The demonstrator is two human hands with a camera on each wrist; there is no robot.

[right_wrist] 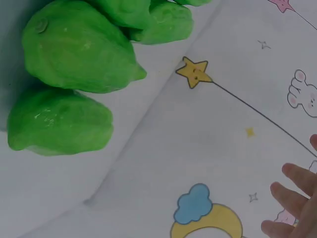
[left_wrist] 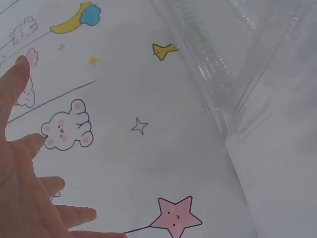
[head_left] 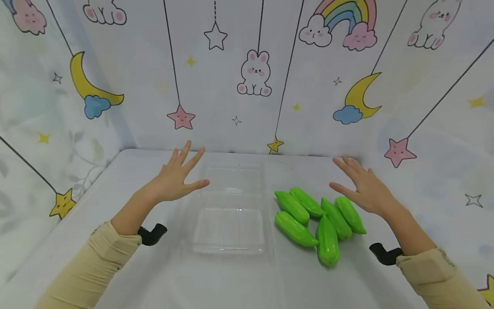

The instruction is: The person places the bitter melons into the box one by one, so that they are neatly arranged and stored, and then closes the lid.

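My left hand (head_left: pixel 173 178) hovers over the left side of a clear plastic container (head_left: pixel 230 229), fingers spread and holding nothing. The container lies flat on the white table with two shallow sections, one behind the other. In the left wrist view its see-through edge (left_wrist: pixel 203 74) shows to the right of my hand (left_wrist: pixel 29 188). Right of the container lies a group of several glossy green pointed vegetable-like pieces (head_left: pixel 328 242). My right hand (head_left: pixel 360 186), fingers extended and holding nothing, is above and beside their right end. The right wrist view shows these green pieces (right_wrist: pixel 79 49) close up.
A white cloth covers the table (head_left: pixel 231 283). Behind it stands a pale backdrop (head_left: pixel 224 86) printed with stars, moons, rabbits and a rainbow. A black strap piece (head_left: pixel 153 234) sits at my left wrist, and another black piece (head_left: pixel 386 254) at my right.
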